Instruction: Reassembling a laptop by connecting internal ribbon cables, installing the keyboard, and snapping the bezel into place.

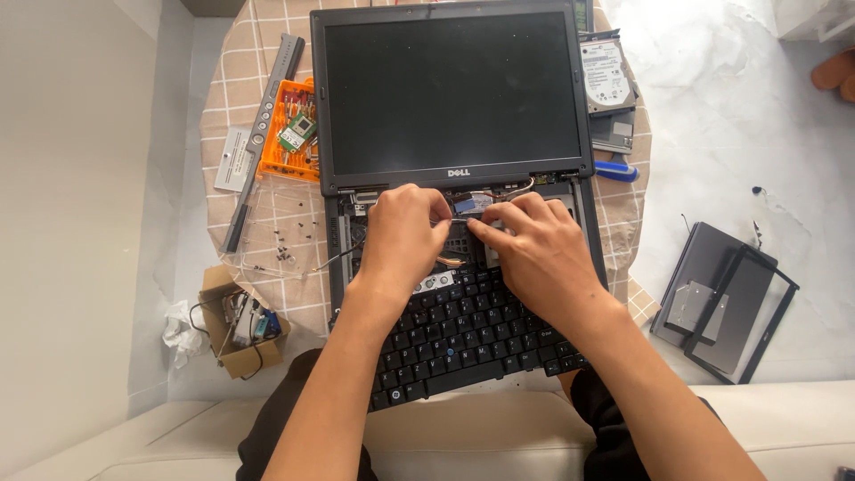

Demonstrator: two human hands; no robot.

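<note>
Both hands meet over the opened base of a black laptop with a dark screen (454, 98), which sits in the middle of a round table under a beige checked cloth (272, 214); the left hand (401, 236) and right hand (534, 245) pinch a thin ribbon cable (463, 220) between fingertips, just below the screen hinge; the loosened black keyboard (463, 343) lies pulled toward the table's near edge, under both wrists; an orange plastic screwdriver-bit tray (289, 134) rests near the left edge; a silver hard drive (606, 76) lies at the far right edge.
</note>
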